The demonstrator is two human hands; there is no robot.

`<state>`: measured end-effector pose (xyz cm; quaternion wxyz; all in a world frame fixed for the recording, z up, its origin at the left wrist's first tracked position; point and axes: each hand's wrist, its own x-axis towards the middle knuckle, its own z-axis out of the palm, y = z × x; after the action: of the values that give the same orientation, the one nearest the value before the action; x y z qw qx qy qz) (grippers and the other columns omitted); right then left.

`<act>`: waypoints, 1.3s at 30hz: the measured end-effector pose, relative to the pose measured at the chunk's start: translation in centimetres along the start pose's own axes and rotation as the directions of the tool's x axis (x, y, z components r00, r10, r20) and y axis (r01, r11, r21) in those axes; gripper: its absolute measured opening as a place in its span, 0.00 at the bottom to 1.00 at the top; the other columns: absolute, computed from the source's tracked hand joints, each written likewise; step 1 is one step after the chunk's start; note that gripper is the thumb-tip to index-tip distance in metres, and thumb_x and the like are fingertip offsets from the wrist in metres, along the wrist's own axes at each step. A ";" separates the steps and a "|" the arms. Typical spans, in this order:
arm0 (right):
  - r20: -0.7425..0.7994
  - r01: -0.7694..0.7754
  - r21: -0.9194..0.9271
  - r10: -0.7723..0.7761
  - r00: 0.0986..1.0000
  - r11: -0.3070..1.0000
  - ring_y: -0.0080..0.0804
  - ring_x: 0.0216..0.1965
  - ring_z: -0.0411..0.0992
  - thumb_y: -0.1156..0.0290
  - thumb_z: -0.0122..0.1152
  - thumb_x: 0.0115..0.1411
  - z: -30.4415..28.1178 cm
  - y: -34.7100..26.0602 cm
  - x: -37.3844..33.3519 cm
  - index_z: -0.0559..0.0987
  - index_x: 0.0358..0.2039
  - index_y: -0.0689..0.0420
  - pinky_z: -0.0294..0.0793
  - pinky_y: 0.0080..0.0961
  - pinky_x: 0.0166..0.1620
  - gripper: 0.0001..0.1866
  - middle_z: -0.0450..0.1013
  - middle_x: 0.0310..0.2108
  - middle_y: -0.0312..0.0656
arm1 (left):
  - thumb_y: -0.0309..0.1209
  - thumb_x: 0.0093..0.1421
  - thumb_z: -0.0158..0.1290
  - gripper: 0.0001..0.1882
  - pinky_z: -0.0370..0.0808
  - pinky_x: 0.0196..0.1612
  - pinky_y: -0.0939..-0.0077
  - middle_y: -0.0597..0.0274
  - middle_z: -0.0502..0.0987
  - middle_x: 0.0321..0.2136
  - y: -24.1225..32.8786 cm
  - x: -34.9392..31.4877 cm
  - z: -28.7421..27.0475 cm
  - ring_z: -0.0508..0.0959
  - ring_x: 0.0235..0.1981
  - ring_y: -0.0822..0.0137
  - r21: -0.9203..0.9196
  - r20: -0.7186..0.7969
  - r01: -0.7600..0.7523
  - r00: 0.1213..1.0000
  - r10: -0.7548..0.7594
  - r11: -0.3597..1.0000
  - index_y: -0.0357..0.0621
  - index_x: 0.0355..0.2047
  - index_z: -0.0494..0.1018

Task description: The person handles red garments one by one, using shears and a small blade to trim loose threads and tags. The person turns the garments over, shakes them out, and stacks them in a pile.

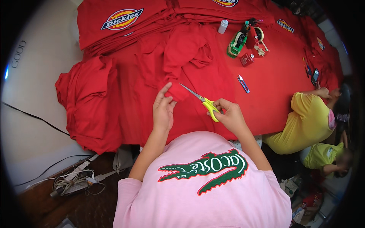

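Red garment (182,57) edge pinched by left hand (163,110), right hand (230,116) grasping yellow scissors (203,102)

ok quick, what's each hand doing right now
Left hand: pinching a fold of the red cloth.
Right hand: closed on the yellow scissors, blades open.

Open flat red cloth (273,87) between the yellow-handled scissors (207,104) and the far tool cluster; passage there interrupted only by the small blue snips (243,84). Far side blocked by green tape dispenser (237,42), tape roll (259,34), small red box (247,59) and white bottle (223,26). Left side obstructed by bunched red garments (91,98). Right edge occupied by a person in yellow (308,121).
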<state>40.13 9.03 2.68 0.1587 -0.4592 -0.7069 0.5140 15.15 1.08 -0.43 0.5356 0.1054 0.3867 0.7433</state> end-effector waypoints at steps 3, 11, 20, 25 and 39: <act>-0.202 0.081 0.114 -0.057 0.978 0.990 0.19 0.38 0.78 0.78 0.71 0.58 1.1 0.2 0.4 0.79 0.41 0.62 0.76 0.22 0.45 0.12 0.82 0.36 0.37 | 0.17 0.67 0.46 0.28 0.73 0.62 0.71 0.57 0.77 0.54 2.4 -0.4 2.5 0.77 0.55 0.69 0.320 0.202 -0.149 0.976 0.086 0.936 0.35 0.69 0.64; -0.394 0.410 0.309 -0.277 0.876 0.858 0.28 0.42 0.76 0.82 0.69 0.54 2.5 -6.0 5.9 0.74 0.43 0.61 0.75 0.26 0.49 0.17 0.77 0.39 0.39 | 0.14 0.64 0.56 0.29 0.67 0.35 0.91 0.72 0.75 0.37 4.9 -0.7 8.1 0.66 0.30 0.87 0.540 0.355 -0.337 0.922 0.154 0.771 0.35 0.67 0.69; -0.349 0.119 0.109 -0.074 0.934 0.987 0.30 0.27 0.78 0.69 0.69 0.57 -1.1 2.0 7.4 0.82 0.40 0.65 0.76 0.29 0.34 0.14 0.81 0.28 0.46 | 0.17 0.65 0.57 0.11 0.75 0.45 0.84 0.66 0.80 0.38 3.5 1.5 5.9 0.78 0.38 0.78 0.265 0.111 -0.084 0.992 0.056 0.961 0.39 0.47 0.78; -0.122 -0.077 -0.213 0.052 0.991 0.974 0.33 0.24 0.75 0.62 0.73 0.53 -2.4 -1.4 -0.5 0.82 0.37 0.61 0.72 0.32 0.30 0.17 0.78 0.23 0.43 | 0.17 0.66 0.55 0.09 0.79 0.53 0.74 0.59 0.82 0.41 0.0 1.7 2.9 0.82 0.45 0.69 -0.071 -0.031 0.128 0.991 -0.130 0.989 0.39 0.44 0.79; -0.298 0.273 -0.479 -0.447 0.844 0.835 0.34 0.27 0.71 0.66 0.72 0.47 -3.9 -4.9 -4.3 0.80 0.37 0.58 0.68 0.35 0.35 0.17 0.73 0.23 0.35 | 0.09 0.58 0.59 0.29 0.78 0.59 0.75 0.62 0.67 0.50 3.2 0.6 9.2 0.77 0.54 0.70 0.474 0.491 -0.550 0.813 0.312 0.688 0.32 0.62 0.72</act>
<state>42.72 7.51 9.67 0.2927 -0.4322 -0.8277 0.2061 17.87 5.44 7.89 0.3436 0.4965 0.4543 0.6550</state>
